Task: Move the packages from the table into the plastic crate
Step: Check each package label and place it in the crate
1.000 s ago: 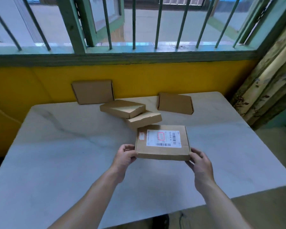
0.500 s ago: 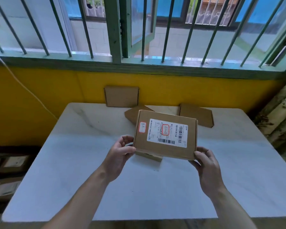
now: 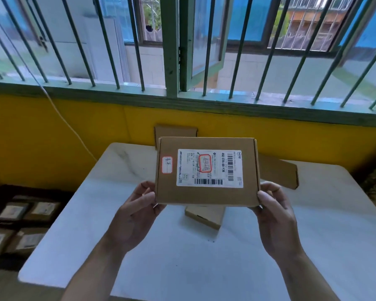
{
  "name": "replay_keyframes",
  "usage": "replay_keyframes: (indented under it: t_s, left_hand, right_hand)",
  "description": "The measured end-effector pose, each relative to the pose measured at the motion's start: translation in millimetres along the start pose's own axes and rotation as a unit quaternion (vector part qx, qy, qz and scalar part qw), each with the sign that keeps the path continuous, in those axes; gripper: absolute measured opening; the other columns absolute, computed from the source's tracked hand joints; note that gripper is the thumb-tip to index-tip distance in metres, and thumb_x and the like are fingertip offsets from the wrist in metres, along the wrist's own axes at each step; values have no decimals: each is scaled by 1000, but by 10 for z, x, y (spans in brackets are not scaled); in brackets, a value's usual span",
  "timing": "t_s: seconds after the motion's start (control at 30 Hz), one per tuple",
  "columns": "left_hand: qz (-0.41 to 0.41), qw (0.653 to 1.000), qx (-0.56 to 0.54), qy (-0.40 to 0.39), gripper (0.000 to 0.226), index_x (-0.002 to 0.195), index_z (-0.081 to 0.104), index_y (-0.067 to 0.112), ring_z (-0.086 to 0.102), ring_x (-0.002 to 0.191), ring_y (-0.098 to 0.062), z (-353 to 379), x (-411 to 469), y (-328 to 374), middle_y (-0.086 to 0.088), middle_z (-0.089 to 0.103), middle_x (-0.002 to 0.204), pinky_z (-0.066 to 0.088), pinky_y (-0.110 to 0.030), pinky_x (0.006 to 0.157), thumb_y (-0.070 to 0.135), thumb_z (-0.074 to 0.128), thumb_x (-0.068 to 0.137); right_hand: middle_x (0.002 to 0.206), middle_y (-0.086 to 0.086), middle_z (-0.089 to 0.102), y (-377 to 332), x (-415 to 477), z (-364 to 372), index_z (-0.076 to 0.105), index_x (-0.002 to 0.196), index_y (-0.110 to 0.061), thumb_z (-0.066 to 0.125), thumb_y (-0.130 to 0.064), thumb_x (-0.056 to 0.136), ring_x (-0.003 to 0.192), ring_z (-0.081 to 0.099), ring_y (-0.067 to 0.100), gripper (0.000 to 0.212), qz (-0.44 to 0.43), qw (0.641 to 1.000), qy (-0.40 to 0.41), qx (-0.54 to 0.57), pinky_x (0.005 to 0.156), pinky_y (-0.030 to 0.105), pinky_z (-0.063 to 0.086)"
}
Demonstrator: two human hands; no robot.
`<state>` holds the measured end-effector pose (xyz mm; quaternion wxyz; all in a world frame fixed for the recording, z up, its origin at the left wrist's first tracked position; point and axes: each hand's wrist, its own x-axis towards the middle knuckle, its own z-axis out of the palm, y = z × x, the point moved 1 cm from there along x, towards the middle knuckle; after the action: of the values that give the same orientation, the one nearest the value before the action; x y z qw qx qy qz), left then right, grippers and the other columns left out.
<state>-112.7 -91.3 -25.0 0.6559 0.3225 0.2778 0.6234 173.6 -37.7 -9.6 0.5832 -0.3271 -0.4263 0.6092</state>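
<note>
The package [image 3: 206,170] now sits higher, off the table [image 3: 139,257], tilted up, gripped by left hand [image 3: 137,211] and right hand [image 3: 274,213].

Plain room, barred window [image 3: 172,51], yellow wall [image 3: 52,137], table [image 3: 204,268]
</note>
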Motion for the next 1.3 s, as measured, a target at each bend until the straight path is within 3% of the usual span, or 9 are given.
replay_keyframes:
  t_s: [0.17,0.37,0.5,0.6,0.7,0.83,0.97,1.07,1.3]
  left_hand:
    - [26,998,-53,-2,31,122,44,9,39,134,-42,140,-34,58,-24,43,143,28,-48,110,8,42,91]
    - [50,998,-43,-5,64,129,40,12,39,134,-40,256,-66,60,-23,40,146,34,-45,107,19,78,78]
    - [54,997,-42,38,41,127,42,12,38,135,-42,280,-91,-11,-24,39,146,21,-50,112,14,54,88]
    - [64,994,-35,76,32,124,46,13,43,132,-40,250,-149,-85,-23,44,144,24,-50,111,12,37,93]
    - [69,985,-1,156,35,125,47,16,49,128,-35,192,-262,-147,-21,50,142,27,-49,112,16,51,90]
    - [64,947,59,308,28,115,58,18,61,112,-21,12,-540,-200,-9,67,122,43,-38,97,24,59,88]
    - [81,893,53,439,16,99,61,22,67,91,-12,-288,-973,-123,2,73,97,45,-31,85,22,64,83]
    - [107,863,18,494,19,100,61,22,66,84,-8,-575,-1351,18,5,73,90,45,-30,82,22,66,81]
    - [133,816,-3,563,28,103,65,20,68,71,-4,-1458,-2225,615,4,74,89,44,-28,68,19,69,76]
  right_hand:
    - [96,12,69,-114,41,41,67,91,-20,54,-12,83,92,62,27,17,-19,998,-53,19,71,25,54]
    - [94,11,69,-149,129,30,68,91,-21,60,-15,79,92,59,28,16,-9,997,-72,35,70,26,51]
    - [96,16,63,-121,178,-19,64,94,-17,66,-24,73,93,51,34,23,8,996,-80,39,70,28,47]
    - [95,16,63,-68,230,-33,65,93,-17,67,-25,72,89,55,30,23,26,995,-92,41,69,27,48]
    - [92,12,66,72,314,-3,65,92,-16,64,-16,79,82,60,23,14,46,993,-107,33,65,24,50]
    - [94,8,69,391,401,263,69,89,-21,62,-16,80,85,63,19,12,114,985,-133,-1,68,23,53]
    - [90,4,70,788,359,782,69,87,-23,65,-14,81,81,61,16,11,179,967,-176,-47,75,32,47]
    - [85,1,70,1126,263,1270,65,91,-16,59,-6,91,80,61,15,11,200,951,-216,-91,75,33,46]
    - [94,8,67,1898,-110,2597,63,96,-9,58,-10,93,85,61,18,6,235,918,-277,-161,74,34,47]
